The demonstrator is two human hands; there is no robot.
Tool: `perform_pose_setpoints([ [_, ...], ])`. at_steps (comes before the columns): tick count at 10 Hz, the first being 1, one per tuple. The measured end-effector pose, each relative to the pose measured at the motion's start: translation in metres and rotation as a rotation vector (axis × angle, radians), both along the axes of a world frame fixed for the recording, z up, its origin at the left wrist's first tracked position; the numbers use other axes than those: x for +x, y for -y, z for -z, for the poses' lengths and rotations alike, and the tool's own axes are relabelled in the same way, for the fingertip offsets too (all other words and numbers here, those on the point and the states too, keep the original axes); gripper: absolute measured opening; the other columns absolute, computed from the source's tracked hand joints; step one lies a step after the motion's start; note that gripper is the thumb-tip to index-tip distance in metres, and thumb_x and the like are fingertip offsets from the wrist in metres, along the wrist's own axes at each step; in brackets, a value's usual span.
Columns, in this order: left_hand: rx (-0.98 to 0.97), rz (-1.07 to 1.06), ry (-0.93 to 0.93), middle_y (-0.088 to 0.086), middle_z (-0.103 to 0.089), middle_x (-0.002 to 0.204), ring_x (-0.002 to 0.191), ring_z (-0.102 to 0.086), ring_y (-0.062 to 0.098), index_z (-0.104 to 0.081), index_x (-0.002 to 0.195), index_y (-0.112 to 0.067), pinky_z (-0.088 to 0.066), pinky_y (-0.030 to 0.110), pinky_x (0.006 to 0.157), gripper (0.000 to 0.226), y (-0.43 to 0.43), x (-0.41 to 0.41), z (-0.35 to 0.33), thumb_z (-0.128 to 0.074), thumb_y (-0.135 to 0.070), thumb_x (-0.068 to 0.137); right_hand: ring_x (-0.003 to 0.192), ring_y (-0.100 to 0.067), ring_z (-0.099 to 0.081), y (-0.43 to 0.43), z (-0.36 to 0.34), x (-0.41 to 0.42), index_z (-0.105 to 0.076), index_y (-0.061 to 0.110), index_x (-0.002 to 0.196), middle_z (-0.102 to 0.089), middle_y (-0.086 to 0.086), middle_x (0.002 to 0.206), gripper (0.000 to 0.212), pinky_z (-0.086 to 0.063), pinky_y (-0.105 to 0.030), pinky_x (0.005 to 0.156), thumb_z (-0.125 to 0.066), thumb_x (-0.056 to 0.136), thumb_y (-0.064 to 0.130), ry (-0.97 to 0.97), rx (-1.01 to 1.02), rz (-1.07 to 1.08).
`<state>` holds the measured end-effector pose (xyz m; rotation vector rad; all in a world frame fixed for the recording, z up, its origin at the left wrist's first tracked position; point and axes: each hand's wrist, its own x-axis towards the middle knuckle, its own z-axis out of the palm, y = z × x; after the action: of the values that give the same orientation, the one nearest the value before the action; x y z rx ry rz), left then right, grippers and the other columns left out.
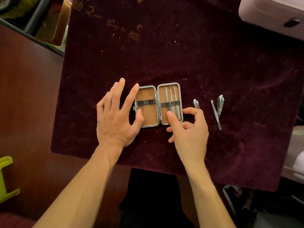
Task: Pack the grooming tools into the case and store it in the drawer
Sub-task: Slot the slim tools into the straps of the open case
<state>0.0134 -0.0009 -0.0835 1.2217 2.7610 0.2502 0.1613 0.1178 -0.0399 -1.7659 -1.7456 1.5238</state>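
Observation:
A small metal-framed case (148, 116) lies open on the dark purple cloth (181, 55), tan lining up, with an elastic band across each half. Three thin steel tools (171, 97) sit under the band in its right half. My left hand (115, 116) rests spread on the case's left edge, thumb on the lining. My right hand (189, 129) has its index fingertip pressed on the lower end of the leftmost tool, thumb out to the right. To the right on the cloth lie a small nail clipper (196, 103), tweezers (216, 115) and a larger clipper (220, 104).
The cloth covers a table with dark wood showing at the left (24, 104). A white appliance (276, 15) sits at the far right corner. A green plastic object (6, 176) is at the left edge. Boxes stand beyond the table's upper left.

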Motion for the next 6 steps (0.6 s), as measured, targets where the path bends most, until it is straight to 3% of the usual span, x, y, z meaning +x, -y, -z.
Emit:
perform_pose_setpoints([
  [2, 0.003, -0.001, 0.007, 0.004, -0.026, 0.169, 0.155, -0.029, 0.023, -0.033, 0.160, -0.033, -0.029, 0.042, 0.118, 0.064, 0.000, 0.000, 0.000, -0.042, -0.048, 0.098, 0.054, 0.000, -0.070, 0.001, -0.002, 0.005, -0.055, 0.037, 0.117, -0.078, 0.016, 0.069, 0.037, -0.051, -0.009, 0.065, -0.075, 0.092, 0.057, 0.005, 0.023, -0.025],
  [3, 0.011, 0.002, 0.006, 0.004, -0.026, 0.169, 0.155, -0.029, 0.023, -0.033, 0.159, -0.033, -0.029, 0.043, 0.118, 0.064, 0.000, 0.000, 0.001, -0.043, -0.047, 0.098, 0.056, 0.000, -0.066, -0.002, -0.005, 0.025, -0.061, 0.039, 0.112, -0.073, 0.011, 0.070, 0.029, -0.046, -0.005, 0.065, -0.076, 0.093, 0.053, 0.019, 0.180, 0.016],
  [4, 0.020, -0.006, -0.004, 0.004, -0.027, 0.169, 0.155, -0.030, 0.024, -0.034, 0.159, -0.034, -0.029, 0.043, 0.117, 0.064, 0.000, 0.001, 0.001, -0.044, -0.047, 0.097, 0.058, -0.012, -0.056, -0.014, -0.007, 0.054, -0.068, 0.036, 0.112, -0.065, 0.006, 0.077, 0.023, -0.050, -0.018, 0.063, -0.077, 0.093, 0.046, 0.077, 0.332, 0.084],
  [5, 0.019, -0.005, -0.009, 0.004, -0.026, 0.169, 0.155, -0.029, 0.023, -0.033, 0.159, -0.034, -0.028, 0.042, 0.117, 0.064, 0.000, 0.001, 0.002, -0.044, -0.047, 0.097, 0.068, -0.017, -0.056, -0.025, -0.003, 0.076, -0.070, 0.036, 0.120, -0.064, 0.003, 0.093, 0.026, -0.058, -0.030, 0.076, -0.077, 0.095, 0.041, 0.177, 0.346, 0.099],
  [6, 0.024, -0.002, -0.010, 0.004, -0.026, 0.169, 0.155, -0.029, 0.023, -0.031, 0.159, -0.034, -0.028, 0.043, 0.117, 0.064, 0.001, 0.001, 0.003, -0.043, -0.047, 0.098, 0.066, -0.008, -0.055, -0.028, 0.004, 0.084, -0.073, 0.030, 0.128, -0.060, 0.006, 0.096, 0.033, -0.058, -0.028, 0.081, -0.077, 0.096, 0.037, 0.228, 0.346, 0.114],
])
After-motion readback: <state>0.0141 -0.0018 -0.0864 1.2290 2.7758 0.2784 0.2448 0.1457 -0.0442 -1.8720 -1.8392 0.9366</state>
